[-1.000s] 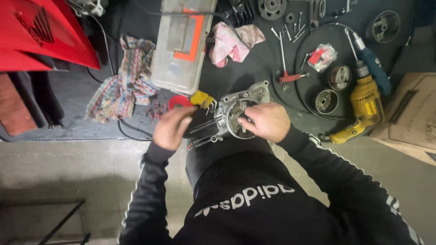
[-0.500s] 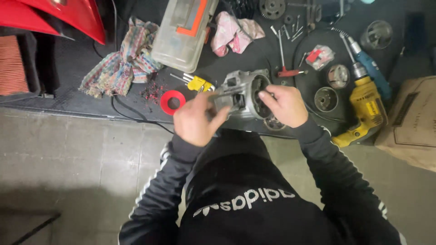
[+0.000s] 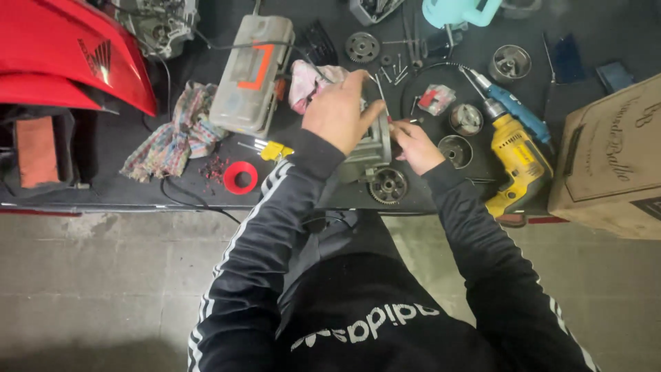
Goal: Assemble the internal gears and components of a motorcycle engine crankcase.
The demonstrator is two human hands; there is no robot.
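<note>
A grey metal engine casing (image 3: 368, 148) stands on the dark mat in front of me. My left hand (image 3: 337, 110) lies on top of it, fingers spread over its upper edge. At the casing's right side my right hand (image 3: 413, 145) is closed around a thin tool whose red handle shows by the fingers; which tool it is I cannot tell. A toothed gear (image 3: 387, 186) sits just below the casing near the mat's front edge. A thin metal rod (image 3: 380, 88) sticks up between my hands.
A red ring (image 3: 240, 177) and a yellow-handled tool (image 3: 272, 149) lie left of the casing. A grey case (image 3: 250, 74), rags (image 3: 175, 134), a yellow drill (image 3: 516, 155), round metal parts (image 3: 467, 118), a cardboard box (image 3: 609, 162) and red bodywork (image 3: 76, 52) surround them.
My left hand has moved from the casing's left side up onto its top. The right hand has shifted from gripping the casing's rim to its right side. The view has moved closer.
</note>
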